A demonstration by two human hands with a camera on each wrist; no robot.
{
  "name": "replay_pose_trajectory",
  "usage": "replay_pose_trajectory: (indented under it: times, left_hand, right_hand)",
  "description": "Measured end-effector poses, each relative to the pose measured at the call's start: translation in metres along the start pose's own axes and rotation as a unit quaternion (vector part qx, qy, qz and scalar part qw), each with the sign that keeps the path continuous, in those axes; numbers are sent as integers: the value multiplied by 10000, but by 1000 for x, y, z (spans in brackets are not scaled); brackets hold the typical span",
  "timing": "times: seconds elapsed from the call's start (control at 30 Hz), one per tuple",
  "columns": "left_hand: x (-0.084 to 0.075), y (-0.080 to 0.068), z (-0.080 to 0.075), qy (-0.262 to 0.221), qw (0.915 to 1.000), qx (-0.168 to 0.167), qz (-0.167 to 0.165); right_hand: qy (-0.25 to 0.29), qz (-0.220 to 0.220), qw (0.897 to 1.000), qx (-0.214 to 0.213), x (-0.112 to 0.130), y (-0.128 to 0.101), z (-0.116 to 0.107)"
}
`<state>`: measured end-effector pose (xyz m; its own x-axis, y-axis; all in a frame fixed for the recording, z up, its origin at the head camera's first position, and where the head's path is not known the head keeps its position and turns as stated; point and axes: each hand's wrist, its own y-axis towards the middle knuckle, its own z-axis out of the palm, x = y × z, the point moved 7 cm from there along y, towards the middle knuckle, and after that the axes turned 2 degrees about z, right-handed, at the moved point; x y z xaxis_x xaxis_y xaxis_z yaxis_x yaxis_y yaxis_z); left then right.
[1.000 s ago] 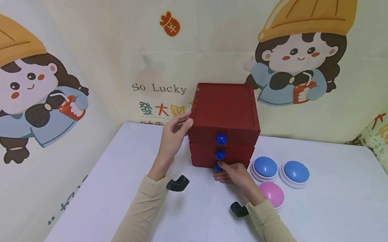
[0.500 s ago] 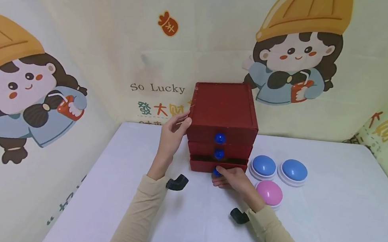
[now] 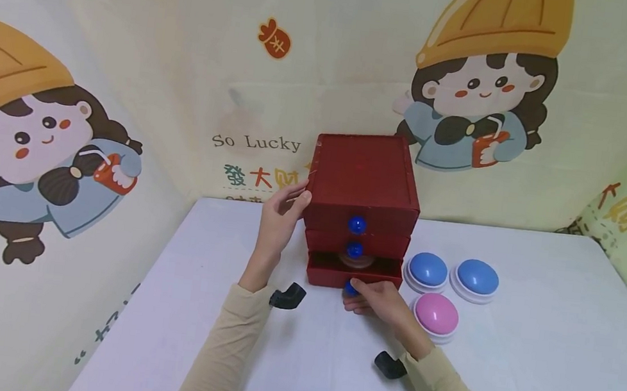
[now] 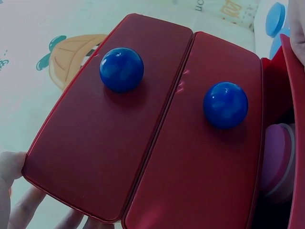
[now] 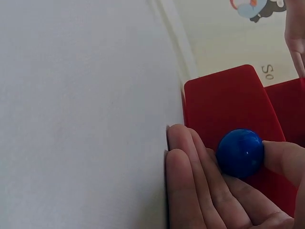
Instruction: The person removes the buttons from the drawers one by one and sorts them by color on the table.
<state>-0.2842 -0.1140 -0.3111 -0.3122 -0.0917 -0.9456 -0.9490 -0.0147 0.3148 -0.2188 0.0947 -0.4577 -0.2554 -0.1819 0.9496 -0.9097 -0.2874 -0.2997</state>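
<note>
A small red chest of three drawers [image 3: 360,168] stands on the table, each drawer with a round blue knob. My right hand [image 3: 385,302] pinches the bottom knob [image 5: 239,153] between thumb and fingers, its lower fingers along the tabletop. That bottom drawer [image 3: 324,278] is pulled partway out. Inside lies a round pink-topped, white-rimmed push button [image 4: 277,160], partly hidden under the drawer above. My left hand [image 3: 278,222] rests against the chest's left side with fingers extended. The upper two drawers are closed, their knobs [image 4: 121,70] untouched.
Right of the chest are two blue push buttons [image 3: 428,270] [image 3: 478,277] on white bases, and a pink push button [image 3: 436,313] nearer, close by my right forearm. Behind the white table [image 3: 551,351] hangs a cartoon-printed cloth [image 3: 359,52].
The bottom drawer has slid out toward me, from closed to partway, with my right hand on its knob. The button inside has come into sight. My left hand has stayed on the chest.
</note>
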Motion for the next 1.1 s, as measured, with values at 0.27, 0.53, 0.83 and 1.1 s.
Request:
replay_pose_trajectory:
  times: [0.27, 0.53, 0.83, 1.1]
  left_hand:
    - [1, 1, 1, -12, 10000, 14, -5]
    - [1, 0, 1, -60, 10000, 61, -2]
    - [2, -1, -1, -27, 10000, -46, -14]
    - [4, -1, 0, -109, 9999, -26, -105]
  right_hand:
    - [51, -45, 10000, 9, -3, -4, 1]
    - [45, -156, 9999, 46, -5, -9, 4]
    - [118, -247, 9996, 79, -6, -15, 9]
    - [110, -195, 9997, 26, -10, -20, 10]
